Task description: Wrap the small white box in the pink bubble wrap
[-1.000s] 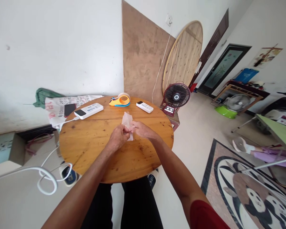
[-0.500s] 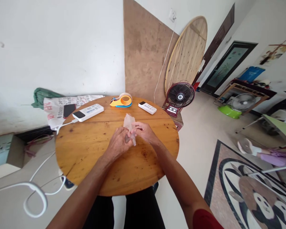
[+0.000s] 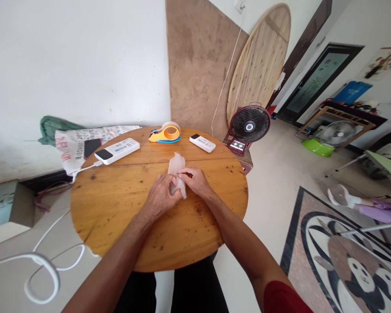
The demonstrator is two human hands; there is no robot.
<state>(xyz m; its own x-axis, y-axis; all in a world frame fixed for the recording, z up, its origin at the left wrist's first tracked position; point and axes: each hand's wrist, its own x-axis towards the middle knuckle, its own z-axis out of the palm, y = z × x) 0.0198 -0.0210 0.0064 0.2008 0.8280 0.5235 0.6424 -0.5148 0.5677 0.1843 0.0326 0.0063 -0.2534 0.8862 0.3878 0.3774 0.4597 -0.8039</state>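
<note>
A small clear plastic bag [image 3: 176, 165] lies on the round wooden table [image 3: 117, 208] near its middle. My left hand [image 3: 159, 198] and my right hand [image 3: 195, 181] meet over the bag's near end, both with fingers closed in a pinch on the plastic. The bag's far end sticks out beyond my fingers; its near end is partly hidden under my hands.
At the table's far side lie a white power bank with a cable [image 3: 117, 150], an orange tape dispenser [image 3: 166, 132] and a white remote [image 3: 202, 143]. A printed sack [image 3: 72, 143] hangs at the left. A red fan [image 3: 249, 126] stands on the floor to the right.
My hands have stayed on the bag, working its near end with small finger movements. The camera has tilted slightly, shifting the view.
</note>
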